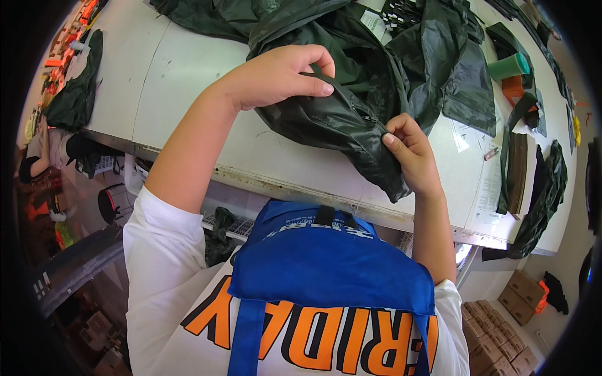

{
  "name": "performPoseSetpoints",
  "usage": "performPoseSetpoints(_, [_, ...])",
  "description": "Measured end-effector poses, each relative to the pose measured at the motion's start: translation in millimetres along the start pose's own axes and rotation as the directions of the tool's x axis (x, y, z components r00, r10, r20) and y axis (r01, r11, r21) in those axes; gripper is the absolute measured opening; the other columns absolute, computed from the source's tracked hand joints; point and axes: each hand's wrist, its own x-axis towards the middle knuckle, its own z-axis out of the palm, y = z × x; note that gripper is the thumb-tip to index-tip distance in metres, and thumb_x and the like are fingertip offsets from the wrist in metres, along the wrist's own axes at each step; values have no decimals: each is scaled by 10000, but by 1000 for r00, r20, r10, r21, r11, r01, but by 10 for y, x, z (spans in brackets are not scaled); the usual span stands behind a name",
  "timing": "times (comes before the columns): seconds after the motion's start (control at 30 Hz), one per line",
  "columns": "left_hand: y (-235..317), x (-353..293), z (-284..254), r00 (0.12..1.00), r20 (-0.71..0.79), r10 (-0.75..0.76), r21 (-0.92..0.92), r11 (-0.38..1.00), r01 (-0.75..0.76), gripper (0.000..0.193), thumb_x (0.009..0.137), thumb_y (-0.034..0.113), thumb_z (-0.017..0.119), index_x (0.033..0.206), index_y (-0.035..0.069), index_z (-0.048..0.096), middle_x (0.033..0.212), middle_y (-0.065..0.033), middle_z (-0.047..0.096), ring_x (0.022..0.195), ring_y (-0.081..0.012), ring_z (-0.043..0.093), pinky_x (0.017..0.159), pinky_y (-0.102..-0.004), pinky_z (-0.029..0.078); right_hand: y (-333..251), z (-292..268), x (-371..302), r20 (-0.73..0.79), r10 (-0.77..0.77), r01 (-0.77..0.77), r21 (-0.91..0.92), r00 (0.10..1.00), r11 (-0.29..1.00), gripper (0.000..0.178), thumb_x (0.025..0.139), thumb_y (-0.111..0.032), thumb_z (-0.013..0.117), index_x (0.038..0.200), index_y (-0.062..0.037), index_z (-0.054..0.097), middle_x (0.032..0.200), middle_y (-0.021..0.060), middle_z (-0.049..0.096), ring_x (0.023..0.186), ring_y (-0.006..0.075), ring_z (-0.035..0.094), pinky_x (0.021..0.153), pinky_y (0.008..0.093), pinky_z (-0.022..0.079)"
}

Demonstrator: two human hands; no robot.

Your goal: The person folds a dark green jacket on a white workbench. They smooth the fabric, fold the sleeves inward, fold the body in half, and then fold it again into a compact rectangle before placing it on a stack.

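Note:
A dark green, shiny zippered garment [332, 119] lies bunched over the table, and its near edge hangs toward me. My left hand [282, 78] is closed on the cloth at the upper left, thumb and fingers pinching its edge. At the right, my right hand [411, 153] pinches the same garment by the end of a zipper [370, 118]. Between the two hands the fabric is stretched loosely, with creases. More of the dark green cloth [467, 81] spreads behind and to the right. A white label [374, 25] shows among the folds.
A pale worktable [182, 81] runs across the view. On its right are a green thread cone [509, 66], an orange box [513, 89], paper sheets and dark cloth strips [545, 200]. Cardboard boxes [495, 338] stand on the floor at lower right. Another person [53, 150] is at far left.

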Motion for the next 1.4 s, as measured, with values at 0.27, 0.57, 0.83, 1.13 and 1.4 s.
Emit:
performPoseSetpoints(0.27, [-100, 22, -19, 999, 31, -8, -136, 991, 12, 192, 856, 164, 631, 1023, 100, 563, 812, 46, 549, 744, -26, 466, 686, -201, 382, -37, 72, -10, -1, -51, 51, -54, 999, 997, 75, 917, -23, 579, 941, -37, 509, 831, -35, 476, 765, 42, 430, 697, 190, 360])
performPoseSetpoints(0.57, [-4, -92, 453, 657, -285, 698, 784, 564, -259, 224, 702, 51, 676, 904, 147, 665, 861, -20, 557, 853, -237, 541, 839, -383, 379, -48, 164, -88, -117, -197, 142, -366, 974, 920, 106, 865, 0, 620, 916, -7, 527, 960, 107, 661, 860, 168, 619, 800, 267, 470])
performPoseSetpoints(0.83, [-78, -217, 904, 788, -420, 451, 595, 792, -136, 119, 704, 166, 737, 808, 126, 696, 844, 27, 590, 861, -175, 546, 832, -345, 343, 1, 266, -180, -106, -236, 162, -462, 966, 872, 137, 848, -1, 633, 920, -12, 517, 982, 125, 676, 850, 206, 640, 780, 284, 485])
performPoseSetpoints(1.13, [8, -292, 1019, 858, -407, 313, 370, 915, -158, 158, 753, 118, 712, 895, 103, 643, 861, 12, 649, 871, -183, 574, 858, -346, 368, 81, 344, -191, -127, -280, 212, -388, 952, 897, 160, 830, 2, 644, 969, 2, 563, 937, 96, 665, 865, 167, 622, 802, 280, 480])
performPoseSetpoints(1.4, [-80, -318, 1137, 842, -444, 308, 230, 947, -225, 159, 753, 8, 650, 887, 86, 617, 841, -17, 646, 859, -217, 583, 796, -338, 438, 214, 425, -195, -290, -249, 172, -266, 924, 949, 194, 846, 30, 633, 1029, -1, 579, 885, 63, 645, 849, 104, 593, 772, 253, 478])
